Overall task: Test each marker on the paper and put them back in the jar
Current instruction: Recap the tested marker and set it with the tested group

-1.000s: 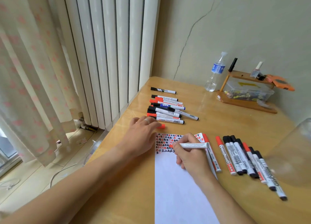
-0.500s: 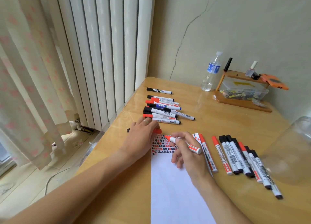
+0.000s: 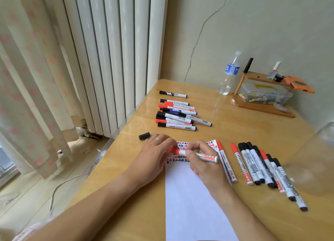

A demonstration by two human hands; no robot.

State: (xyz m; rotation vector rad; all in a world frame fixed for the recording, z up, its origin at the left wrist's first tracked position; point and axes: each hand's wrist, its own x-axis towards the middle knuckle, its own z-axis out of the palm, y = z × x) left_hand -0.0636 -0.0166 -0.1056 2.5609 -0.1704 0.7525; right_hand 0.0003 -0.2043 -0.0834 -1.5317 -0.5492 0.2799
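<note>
So roughly midway, it seems: the paper (image 3: 191, 195) has scribbles only along its top, none of the markers are back in the jar (image 3: 318, 161) yet. The red marker (image 3: 197, 154) is gripped by the right hand (image 3: 204, 161) while its cap is pinched on by the left hand (image 3: 155, 154).

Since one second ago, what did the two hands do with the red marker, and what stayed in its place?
The right hand stopped writing and turned the red marker flat, tip toward the left hand, which pushed the red cap onto it. Both hands now hold it. The paper, both rows of markers and the loose black cap did not move.
</note>
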